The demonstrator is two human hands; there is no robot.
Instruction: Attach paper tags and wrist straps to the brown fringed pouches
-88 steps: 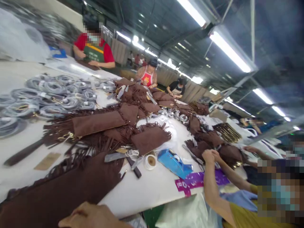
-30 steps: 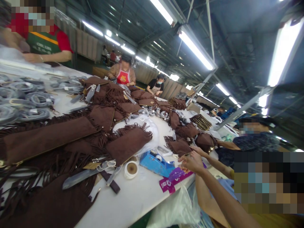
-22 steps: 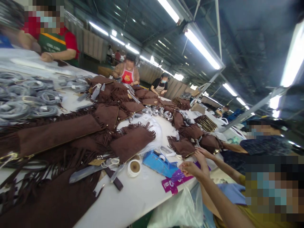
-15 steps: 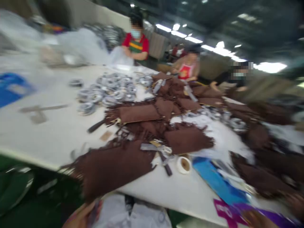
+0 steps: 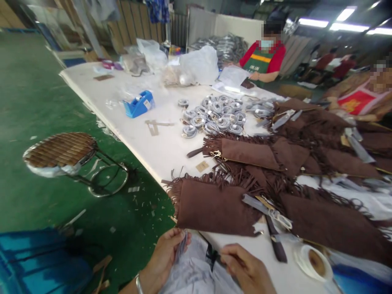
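My left hand (image 5: 167, 255) is closed, thumb and fingers pinching a thin greyish strip (image 5: 182, 246) near the table's front edge. My right hand (image 5: 246, 267) is closed too, its fingers curled together; whatever they hold is hidden. Between and below the hands lies whitish-grey fabric or plastic (image 5: 199, 271) over my lap. Just beyond my hands, a dark brown fringed bag (image 5: 214, 208) lies flat at the table edge. To its right are a clear plastic-covered strip (image 5: 254, 203), white loops (image 5: 281, 219) and a brown strap end (image 5: 277, 245).
A tape roll (image 5: 326, 265) stands at the right front. More brown fringed bags (image 5: 248, 152) and coiled grey straps (image 5: 214, 118) cover the table's middle. Farther left is a blue tape dispenser (image 5: 137, 107). A round stool (image 5: 61, 149) stands on the green floor. Co-workers (image 5: 263, 59) are across the table.
My view has swung left, so the table's contents appear farther right and the stool shows. Both hands have come nearer each other at the table's front edge.
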